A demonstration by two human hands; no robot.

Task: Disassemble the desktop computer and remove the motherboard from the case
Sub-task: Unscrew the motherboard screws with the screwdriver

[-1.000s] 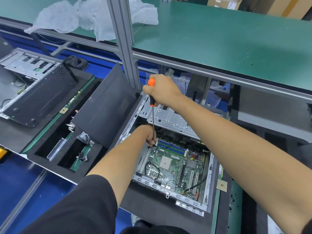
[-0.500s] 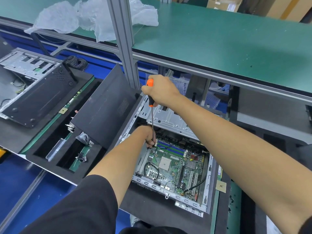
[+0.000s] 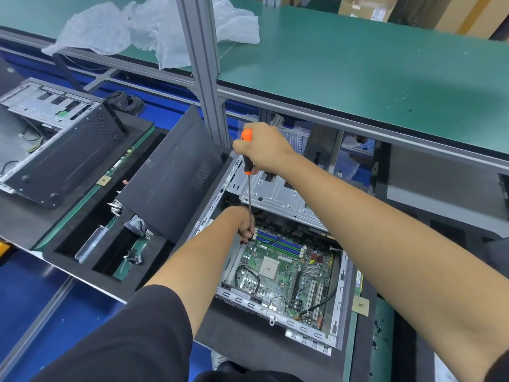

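Screwdriver hand shifts slightly above the open case

Over the last second the right hand (image 3: 261, 151), gripping the orange-and-black-handled screwdriver (image 3: 247, 153), has drifted a little left and up in the head view, toward the grey aluminium upright post (image 3: 205, 78); the thin steel shaft now stands nearly vertical, its tip down beside the left hand (image 3: 246, 223) at the green motherboard's (image 3: 286, 268) far-left corner.

Green-topped upper shelf (image 3: 358, 67) on grey aluminium posts (image 3: 203, 73); crumpled clear plastic sheet (image 3: 154, 28) lying on it; blue floor (image 3: 33, 296) below; cardboard boxes (image 3: 429, 12) stacked far right; even overhead light.
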